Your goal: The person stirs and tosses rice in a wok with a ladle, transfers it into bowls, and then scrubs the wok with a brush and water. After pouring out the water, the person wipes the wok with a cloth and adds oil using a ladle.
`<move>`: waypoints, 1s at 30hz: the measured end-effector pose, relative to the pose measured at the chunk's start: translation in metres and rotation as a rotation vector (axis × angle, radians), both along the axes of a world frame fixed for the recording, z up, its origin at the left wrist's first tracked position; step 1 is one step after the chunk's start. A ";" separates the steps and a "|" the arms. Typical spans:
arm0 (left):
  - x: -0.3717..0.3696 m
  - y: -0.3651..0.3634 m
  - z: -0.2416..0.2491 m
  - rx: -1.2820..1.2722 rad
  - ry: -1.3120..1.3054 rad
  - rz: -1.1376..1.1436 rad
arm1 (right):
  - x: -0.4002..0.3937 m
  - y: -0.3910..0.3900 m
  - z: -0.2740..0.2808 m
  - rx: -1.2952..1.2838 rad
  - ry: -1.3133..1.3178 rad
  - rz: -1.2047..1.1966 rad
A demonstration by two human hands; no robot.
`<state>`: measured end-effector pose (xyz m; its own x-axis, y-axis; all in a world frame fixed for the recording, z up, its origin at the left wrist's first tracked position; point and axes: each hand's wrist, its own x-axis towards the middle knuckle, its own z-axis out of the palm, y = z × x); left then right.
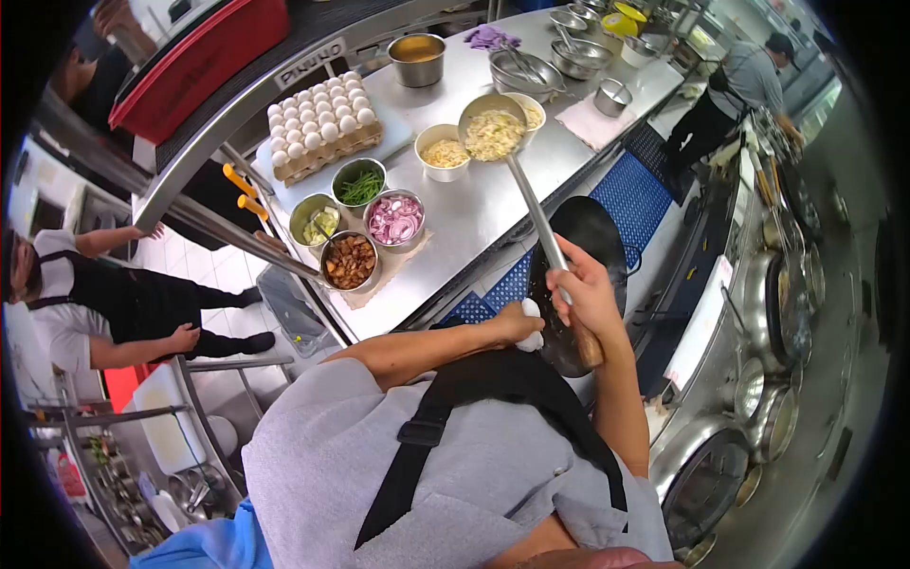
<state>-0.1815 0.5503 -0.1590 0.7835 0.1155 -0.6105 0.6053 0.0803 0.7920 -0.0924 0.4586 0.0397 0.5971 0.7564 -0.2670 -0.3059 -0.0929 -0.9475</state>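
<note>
My right hand is wrapped around the long handle of a ladle. Its bowl holds fried rice and hangs over the steel counter, between two white tubs. The nearer tub contains similar rice; the farther tub is partly behind the ladle. My left hand is closed on a folded white cloth at the rim of a dark wok. The wok is tilted beside the counter's edge, and my right hand and the ladle handle cover part of it.
Steel bowls of red onion, chopped greens and browned diced pieces stand on the counter near an egg tray. Woks line the range at right. One co-worker stands left, another far right.
</note>
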 end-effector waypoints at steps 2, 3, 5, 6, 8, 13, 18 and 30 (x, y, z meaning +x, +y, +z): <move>0.001 0.005 -0.008 -0.032 -0.022 -0.013 | 0.004 0.027 -0.008 -0.036 -0.069 0.044; 0.001 0.007 -0.006 -0.054 -0.022 0.013 | 0.005 0.039 -0.015 -0.079 -0.147 0.060; 0.000 0.008 -0.004 -0.099 -0.021 0.060 | 0.010 0.059 -0.040 -0.163 -0.304 0.087; 0.002 0.011 -0.010 -0.106 -0.019 0.062 | 0.015 0.065 -0.062 -0.211 -0.440 0.093; -0.002 0.018 0.010 -0.145 -0.048 0.087 | 0.017 0.073 -0.080 -0.243 -0.620 0.097; -0.006 0.033 0.019 -0.149 -0.059 0.083 | 0.012 0.087 -0.061 -0.356 -0.687 0.058; -0.014 0.046 0.054 -0.106 -0.028 0.085 | 0.012 0.092 -0.038 -0.461 -0.870 0.107; -0.014 0.061 0.032 -0.171 -0.182 0.119 | 0.020 0.094 -0.046 -0.131 -0.380 -0.076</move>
<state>-0.1952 0.6111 -0.1269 0.8694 0.1205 -0.4792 0.4323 0.2843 0.8557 -0.0725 0.5524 -0.0058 0.7245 0.6808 -0.1077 0.0530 -0.2107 -0.9761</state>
